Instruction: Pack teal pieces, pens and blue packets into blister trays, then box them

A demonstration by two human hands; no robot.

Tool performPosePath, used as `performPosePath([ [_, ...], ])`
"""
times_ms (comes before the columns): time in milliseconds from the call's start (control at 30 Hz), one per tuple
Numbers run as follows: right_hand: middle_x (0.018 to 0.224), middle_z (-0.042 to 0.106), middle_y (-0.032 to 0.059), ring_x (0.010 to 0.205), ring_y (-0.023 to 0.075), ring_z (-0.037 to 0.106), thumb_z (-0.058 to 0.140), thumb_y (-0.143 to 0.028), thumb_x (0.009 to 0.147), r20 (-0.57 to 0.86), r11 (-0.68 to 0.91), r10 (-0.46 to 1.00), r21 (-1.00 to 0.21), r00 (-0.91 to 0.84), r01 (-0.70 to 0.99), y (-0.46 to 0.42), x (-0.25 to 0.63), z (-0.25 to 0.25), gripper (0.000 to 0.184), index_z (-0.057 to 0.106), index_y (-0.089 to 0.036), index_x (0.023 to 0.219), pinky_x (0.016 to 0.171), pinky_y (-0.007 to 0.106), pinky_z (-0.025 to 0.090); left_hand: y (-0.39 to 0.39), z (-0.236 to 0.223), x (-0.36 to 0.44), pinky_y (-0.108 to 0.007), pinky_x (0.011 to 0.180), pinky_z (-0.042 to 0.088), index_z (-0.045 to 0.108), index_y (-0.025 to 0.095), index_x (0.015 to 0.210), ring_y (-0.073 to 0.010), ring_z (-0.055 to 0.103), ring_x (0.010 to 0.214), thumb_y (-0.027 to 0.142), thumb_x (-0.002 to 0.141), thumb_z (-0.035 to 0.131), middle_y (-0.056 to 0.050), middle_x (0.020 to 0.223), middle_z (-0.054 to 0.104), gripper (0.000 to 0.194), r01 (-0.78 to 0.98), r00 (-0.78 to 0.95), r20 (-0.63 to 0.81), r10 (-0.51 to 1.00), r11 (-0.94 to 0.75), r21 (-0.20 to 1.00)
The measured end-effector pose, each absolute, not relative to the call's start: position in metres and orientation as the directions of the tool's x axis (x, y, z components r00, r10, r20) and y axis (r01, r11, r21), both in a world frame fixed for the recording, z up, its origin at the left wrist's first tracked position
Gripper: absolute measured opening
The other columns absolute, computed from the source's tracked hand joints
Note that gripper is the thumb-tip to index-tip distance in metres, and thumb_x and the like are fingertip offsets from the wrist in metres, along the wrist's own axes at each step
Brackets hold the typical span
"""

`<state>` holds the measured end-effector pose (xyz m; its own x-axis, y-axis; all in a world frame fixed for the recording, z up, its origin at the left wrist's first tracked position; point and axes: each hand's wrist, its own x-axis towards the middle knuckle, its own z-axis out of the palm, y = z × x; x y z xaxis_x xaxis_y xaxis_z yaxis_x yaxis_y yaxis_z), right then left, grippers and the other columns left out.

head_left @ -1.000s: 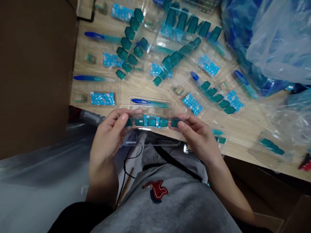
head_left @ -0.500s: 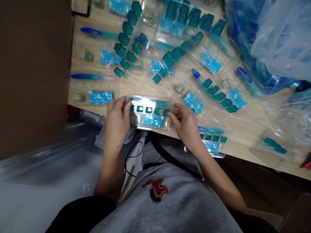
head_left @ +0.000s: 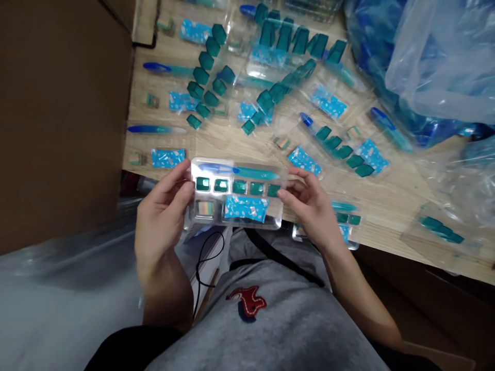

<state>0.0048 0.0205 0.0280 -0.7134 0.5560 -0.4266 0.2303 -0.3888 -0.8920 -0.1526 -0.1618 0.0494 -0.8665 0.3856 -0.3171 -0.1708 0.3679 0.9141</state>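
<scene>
A clear plastic blister tray (head_left: 274, 220) is held level just off the table's front edge. My left hand (head_left: 164, 216) pinches its left end, thumb in front, and my right hand (head_left: 315, 208) grips the right end. Along the tray's top lies a blue-to-turquoise pen-shaped tool (head_left: 235, 170). Below it runs a row of dark green block-like pieces (head_left: 240, 187). A small striped block (head_left: 205, 208) sits in the lower left compartment, beside a blue patterned packet (head_left: 247, 208). A second filled tray (head_left: 351, 242) lies partly hidden behind my right wrist.
Similar clear trays with green pieces (head_left: 333, 141), blue packets (head_left: 328, 101) and pens (head_left: 154, 129) cover the wooden table (head_left: 154, 180), some overlapping. Large plastic bags (head_left: 436, 67) fill the right rear. A brown panel (head_left: 62, 113) stands at the left. A black cord (head_left: 198, 268) hangs below the edge.
Both hands have raised the tray closer to me, so it looks larger. My left hand has shifted left and my right hand slightly right. The view has moved a little.
</scene>
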Motion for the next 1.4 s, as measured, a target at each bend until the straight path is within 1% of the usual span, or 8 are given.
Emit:
performPosePath([
  [367, 0.096, 0.07, 0.0016, 0.085, 0.0181, 0.065, 0.071, -0.041, 0.078, -0.469, -0.404, 0.709, -0.882, -0.526, 0.242, 0.045, 0.117, 0.065, 0.048, 0.057, -0.031, 0.122, 0.071, 0.032, 0.052, -0.106, 0.074, -0.098, -0.03, 0.079, 0.057, 0.063, 0.029, 0.113, -0.0184, 0.065, 0.098, 0.027, 0.077, 0.071, -0.003, 0.112, 0.068, 0.038, -0.234, -0.55, -0.348, 0.759, 0.26, 0.937],
  [600, 0.09, 0.068, 0.0045, 0.078, 0.0172, 0.063, 0.071, -0.041, 0.073, -0.411, -0.255, 0.834, -0.878, -0.367, 0.405, 0.059, 0.162, 0.033, 0.04, 0.067, -0.022, 0.108, 0.069, 0.033, 0.052, -0.08, 0.028, -0.047, -0.036, 0.086, 0.054, 0.05, 0.024, 0.128, -0.0167, 0.063, 0.094, 0.024, 0.083, 0.058, -0.007, 0.113, 0.062, 0.046, -0.004, -0.394, -0.429, 0.813, 0.465, 0.885],
  [800, 0.094, 0.065, 0.0103, 0.078, 0.0217, 0.062, 0.062, -0.045, 0.079, -0.262, -0.011, 0.89, -0.83, -0.372, 0.558, 0.062, 0.167, 0.009, 0.041, 0.069, -0.017, 0.109, 0.076, 0.043, 0.053, -0.073, 0.01, -0.038, -0.046, 0.1, 0.045, 0.051, 0.025, 0.128, -0.025, 0.053, 0.118, 0.028, 0.087, 0.056, -0.011, 0.124, 0.052, 0.041, 0.377, -0.435, -0.231, 0.87, 0.409, 0.831],
  [933, 0.102, 0.064, 0.0145, 0.085, 0.0248, 0.062, 0.061, -0.055, 0.08, -0.159, 0.111, 0.915, -0.783, -0.371, 0.612, 0.067, 0.166, 0.013, 0.051, 0.067, -0.018, 0.114, 0.076, 0.045, 0.054, -0.067, 0.014, -0.066, -0.033, 0.083, 0.052, 0.054, 0.023, 0.124, -0.019, 0.059, 0.101, 0.031, 0.091, 0.053, -0.01, 0.119, 0.054, 0.034, 0.41, -0.534, -0.114, 0.838, 0.374, 0.832],
  [1067, 0.102, 0.066, 0.0134, 0.083, 0.023, 0.064, 0.055, -0.052, 0.086, -0.018, 0.251, 0.922, -0.734, -0.388, 0.631, 0.086, 0.146, 0.034, 0.046, 0.067, -0.018, 0.114, 0.074, 0.04, 0.054, -0.062, 0.023, -0.106, -0.029, 0.08, 0.051, 0.061, 0.02, 0.111, -0.0156, 0.06, 0.093, 0.027, 0.093, 0.048, -0.009, 0.11, 0.06, 0.023, 0.549, -0.702, 0.185, 0.688, 0.358, 0.755],
  [1167, 0.092, 0.072, 0.0129, 0.079, 0.0246, 0.066, 0.054, -0.041, 0.088, -0.166, 0.206, 0.911, -0.611, -0.378, 0.764, 0.104, 0.116, 0.045, 0.033, 0.07, -0.016, 0.102, 0.072, 0.037, 0.05, -0.058, 0.027, -0.123, -0.03, 0.089, 0.049, 0.063, 0.018, 0.104, -0.0164, 0.06, 0.101, 0.024, 0.094, 0.046, -0.008, 0.104, 0.063, 0.02, 0.639, -0.69, 0.33, 0.644, 0.329, 0.695],
  [1267, 0.086, 0.074, 0.0123, 0.08, 0.0275, 0.067, 0.055, -0.035, 0.087, -0.415, 0.143, 0.841, -0.449, -0.347, 0.882, 0.117, 0.091, 0.043, 0.025, 0.071, -0.016, 0.087, 0.068, 0.035, 0.044, -0.054, 0.022, -0.12, -0.03, 0.089, 0.05, 0.062, 0.019, 0.106, -0.0161, 0.062, 0.098, 0.018, 0.094, 0.046, -0.006, 0.1, 0.066, 0.02, 0.757, -0.479, 0.332, 0.812, 0.191, 0.625],
  [1400, 0.071, 0.07, 0.0064, 0.069, 0.0224, 0.064, 0.056, -0.027, 0.08, -0.459, 0.047, 0.825, -0.523, -0.328, 0.851, 0.123, 0.082, 0.029, 0.016, 0.067, -0.018, 0.072, 0.063, 0.031, 0.04, -0.046, 0.002, -0.102, -0.037, 0.093, 0.05, 0.061, 0.013, 0.116, -0.0237, 0.059, 0.107, 0.013, 0.094, 0.043, -0.013, 0.114, 0.066, 0.029, 0.915, -0.136, 0.228, 0.964, 0.034, 0.401],
])
